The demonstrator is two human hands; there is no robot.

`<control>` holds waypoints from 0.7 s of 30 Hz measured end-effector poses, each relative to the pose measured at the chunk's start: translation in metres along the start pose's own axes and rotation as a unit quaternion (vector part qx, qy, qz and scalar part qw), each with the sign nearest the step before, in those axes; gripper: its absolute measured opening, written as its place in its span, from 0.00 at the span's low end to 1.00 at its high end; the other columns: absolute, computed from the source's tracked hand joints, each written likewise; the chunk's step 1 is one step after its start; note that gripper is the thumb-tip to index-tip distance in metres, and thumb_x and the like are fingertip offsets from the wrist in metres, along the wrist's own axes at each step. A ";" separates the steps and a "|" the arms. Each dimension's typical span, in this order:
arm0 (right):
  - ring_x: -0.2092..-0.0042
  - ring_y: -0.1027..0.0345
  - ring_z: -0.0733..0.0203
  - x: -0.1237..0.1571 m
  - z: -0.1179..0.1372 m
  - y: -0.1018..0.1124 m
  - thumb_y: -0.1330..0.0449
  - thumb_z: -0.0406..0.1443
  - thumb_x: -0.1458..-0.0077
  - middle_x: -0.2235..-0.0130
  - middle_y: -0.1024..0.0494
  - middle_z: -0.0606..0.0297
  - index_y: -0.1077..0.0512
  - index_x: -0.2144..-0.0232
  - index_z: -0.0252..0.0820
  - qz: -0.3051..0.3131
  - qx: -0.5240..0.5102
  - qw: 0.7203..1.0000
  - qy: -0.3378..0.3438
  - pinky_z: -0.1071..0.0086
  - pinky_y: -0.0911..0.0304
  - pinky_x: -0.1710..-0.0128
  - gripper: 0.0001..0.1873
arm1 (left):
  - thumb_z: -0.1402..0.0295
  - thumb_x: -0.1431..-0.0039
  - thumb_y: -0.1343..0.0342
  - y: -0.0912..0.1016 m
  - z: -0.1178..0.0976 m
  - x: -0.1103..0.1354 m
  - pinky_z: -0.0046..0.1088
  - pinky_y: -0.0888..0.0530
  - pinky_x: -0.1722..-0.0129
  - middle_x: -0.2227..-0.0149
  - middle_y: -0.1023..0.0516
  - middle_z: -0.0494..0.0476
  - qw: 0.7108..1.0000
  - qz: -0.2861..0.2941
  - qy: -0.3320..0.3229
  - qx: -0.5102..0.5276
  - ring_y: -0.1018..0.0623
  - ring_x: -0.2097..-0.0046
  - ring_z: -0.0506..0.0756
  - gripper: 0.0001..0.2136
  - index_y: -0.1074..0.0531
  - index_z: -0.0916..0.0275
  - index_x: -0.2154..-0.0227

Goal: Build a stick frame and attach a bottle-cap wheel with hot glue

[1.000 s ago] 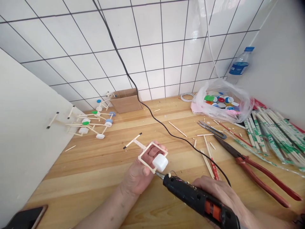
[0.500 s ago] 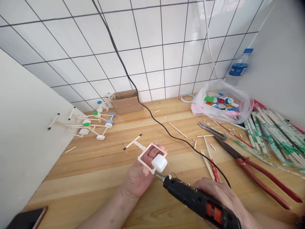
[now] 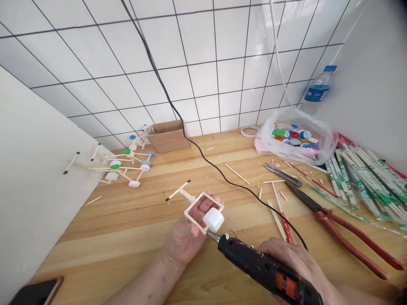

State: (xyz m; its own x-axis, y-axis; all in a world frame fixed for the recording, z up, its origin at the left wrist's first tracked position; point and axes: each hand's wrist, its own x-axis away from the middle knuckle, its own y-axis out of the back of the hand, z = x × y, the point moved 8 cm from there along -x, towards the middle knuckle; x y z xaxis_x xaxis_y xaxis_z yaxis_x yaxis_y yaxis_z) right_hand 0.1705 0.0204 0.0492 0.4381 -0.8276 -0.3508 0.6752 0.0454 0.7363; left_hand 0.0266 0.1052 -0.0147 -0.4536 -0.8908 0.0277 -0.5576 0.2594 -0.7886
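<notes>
My left hand (image 3: pixel 186 237) is closed around a small frame of wooden sticks (image 3: pixel 194 220), palm up, with fingers behind the square part. From the frame's far end a short stem leads to a crossbar (image 3: pixel 178 190) with black tips. A white bottle cap (image 3: pixel 213 219) sits on the frame's near right side. My right hand (image 3: pixel 291 262) grips a black hot glue gun (image 3: pixel 254 264) with an orange part. Its metal nozzle meets the frame's near corner, just below the cap; whether glue is coming out cannot be seen.
Stick-and-cap models (image 3: pixel 127 163) stand at the left by a cardboard box (image 3: pixel 168 137). A bag of caps (image 3: pixel 295 137), wrapped chopsticks (image 3: pixel 365 178), snips (image 3: pixel 282 174) and red-handled pliers (image 3: pixel 345 237) lie right. A black cord (image 3: pixel 206 159) crosses the table; a phone (image 3: pixel 34 292) is front left.
Almost nothing differs. The frame and cap sit very slightly lower and to the right, and the nozzle stays at the same corner.
</notes>
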 end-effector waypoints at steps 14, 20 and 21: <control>0.65 0.26 0.65 0.003 0.001 0.000 0.46 0.40 0.44 0.65 0.23 0.68 0.40 0.55 0.48 0.010 0.001 1.000 0.007 0.79 0.32 0.64 0.14 | 0.68 0.70 0.29 0.000 0.000 -0.001 0.25 0.32 0.54 0.59 0.26 0.56 1.000 -0.004 0.001 -0.003 0.29 0.53 0.55 0.29 0.28 0.61 0.58; 0.65 0.26 0.65 -0.002 0.001 0.005 0.44 0.38 0.46 0.64 0.22 0.68 0.40 0.55 0.48 0.009 0.003 1.000 0.005 0.79 0.31 0.63 0.16 | 0.67 0.69 0.29 0.002 -0.001 0.000 0.25 0.33 0.53 0.58 0.27 0.56 1.000 0.004 0.004 -0.014 0.29 0.53 0.54 0.30 0.29 0.60 0.57; 0.65 0.26 0.65 -0.003 0.002 0.006 0.44 0.37 0.46 0.64 0.22 0.69 0.39 0.55 0.49 0.008 -0.003 1.000 0.005 0.79 0.32 0.63 0.15 | 0.67 0.69 0.29 0.003 -0.002 0.000 0.25 0.33 0.54 0.58 0.27 0.55 1.000 0.006 0.003 -0.019 0.30 0.54 0.54 0.30 0.29 0.60 0.57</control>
State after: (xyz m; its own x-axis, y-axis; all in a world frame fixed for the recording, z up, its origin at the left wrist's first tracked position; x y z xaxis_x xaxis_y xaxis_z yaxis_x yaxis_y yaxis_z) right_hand 0.1723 0.0219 0.0554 0.4548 -0.8209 -0.3453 0.6717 0.0616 0.7383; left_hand 0.0237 0.1069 -0.0163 -0.4647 -0.8852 0.0224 -0.5786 0.2844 -0.7644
